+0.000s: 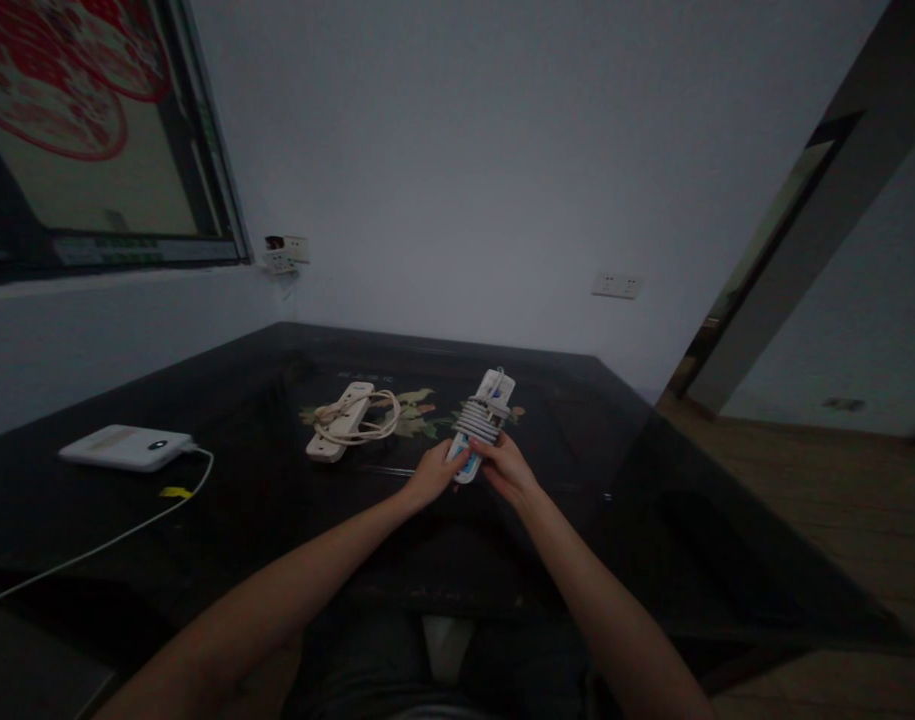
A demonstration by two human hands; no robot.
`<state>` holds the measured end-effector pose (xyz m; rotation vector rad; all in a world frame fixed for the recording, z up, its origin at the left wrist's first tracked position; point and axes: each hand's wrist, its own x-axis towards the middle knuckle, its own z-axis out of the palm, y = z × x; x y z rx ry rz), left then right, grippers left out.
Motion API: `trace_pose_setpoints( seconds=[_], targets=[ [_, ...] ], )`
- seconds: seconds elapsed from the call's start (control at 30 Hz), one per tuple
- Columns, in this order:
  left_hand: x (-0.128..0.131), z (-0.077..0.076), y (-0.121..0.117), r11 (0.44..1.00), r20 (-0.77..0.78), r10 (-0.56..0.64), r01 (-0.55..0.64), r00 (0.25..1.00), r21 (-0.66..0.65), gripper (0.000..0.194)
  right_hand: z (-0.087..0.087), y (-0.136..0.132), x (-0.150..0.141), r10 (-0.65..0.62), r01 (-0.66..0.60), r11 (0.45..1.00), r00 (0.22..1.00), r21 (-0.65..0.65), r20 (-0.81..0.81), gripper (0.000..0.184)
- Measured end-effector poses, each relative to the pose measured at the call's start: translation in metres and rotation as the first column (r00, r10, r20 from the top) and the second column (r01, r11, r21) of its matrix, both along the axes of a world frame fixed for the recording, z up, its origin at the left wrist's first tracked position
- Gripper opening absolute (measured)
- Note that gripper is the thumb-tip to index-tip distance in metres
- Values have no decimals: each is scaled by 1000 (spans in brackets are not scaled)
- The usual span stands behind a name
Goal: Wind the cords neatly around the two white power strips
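Both my hands hold a white power strip [496, 385] with its cord [478, 420] wound in several turns around its middle. My left hand [434, 472] grips the near end from the left, its thumb on top. From the right, my right hand [511, 468] closes on the strip and the wound cord, thumb on the upper face. The strip tilts away from me, its far end pointing up and slightly right. To the left, a second power strip [342, 425] lies on the black table [569, 545] with its loosely looped cord [382, 432] over it.
A white power bank [127, 447] with a thin white cable [138, 525] lies at the table's left, near a yellow tag [176, 492]. Behind the table stands a wall with a socket plate [616, 286]; another socket [296, 248] is by the window.
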<state>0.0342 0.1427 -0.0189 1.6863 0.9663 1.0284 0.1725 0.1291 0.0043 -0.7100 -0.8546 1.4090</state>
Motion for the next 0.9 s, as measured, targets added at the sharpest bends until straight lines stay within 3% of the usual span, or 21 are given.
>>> trace_pose_setpoints(
  seconds=[0.33,0.57,0.7,0.9],
  targets=[
    [0,0,-1,990,136,-122,130,983,-57,51,7,-1,7,-30,26,999,994,35,104,44],
    [-1,0,2,975,308,-161,200,938,-98,53,12,-4,20,115,-128,989,980,73,164,41],
    [-4,5,1,959,379,-183,250,907,-135,53,11,-1,20,53,-82,990,972,116,228,41],
    [-10,19,-8,909,364,-306,384,880,-163,55,9,1,18,-54,7,985,961,171,271,38]
  ],
)
